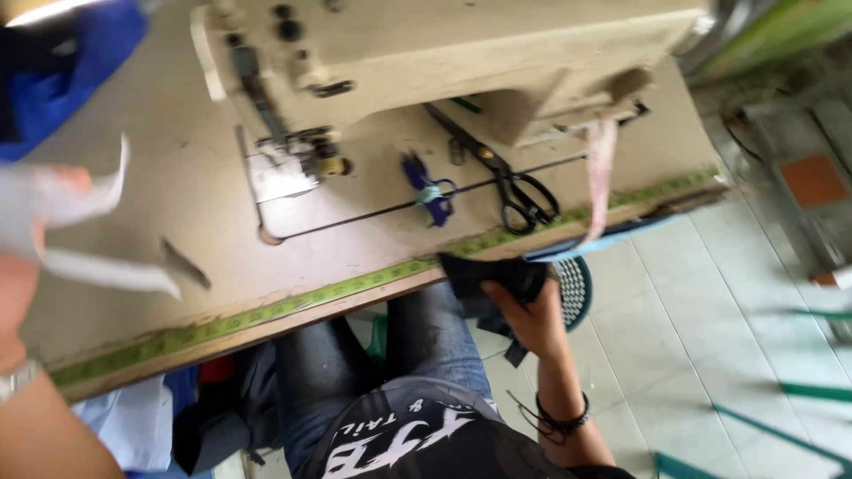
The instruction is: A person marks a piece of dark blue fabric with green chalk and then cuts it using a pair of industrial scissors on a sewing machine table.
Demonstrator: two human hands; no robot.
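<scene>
A dark fabric piece (484, 277) sits at the front edge of the sewing table (177, 204), just below the green measuring tape (293, 302) fixed along that edge, and the right hand (524, 315) grips it with fingers curled around its lower part. A black cord bracelet (564, 417) circles that wrist. The left hand (27, 239), blurred at the left border, pinches a white fabric strip (84, 231) that bends and trails over the tabletop; a metal watch band (16, 380) shows on that wrist.

On the table stands a beige sewing machine (444, 53), its needle area (306, 155) above a metal plate. Black-handled scissors (510, 182) lie under the machine's arm, and small blue snips (426, 191) rest just to their left. A pink strap (602, 168) hangs from the machine's right end down past the table edge.

Below the table edge the person's jeans-clad legs (417, 346) and a dark printed shirt (426, 443) are in view. A perforated stool seat (575, 288) shows beside the right hand, over a pale tiled floor (692, 319). Blue cloth (71, 62) lies at the far left corner.
</scene>
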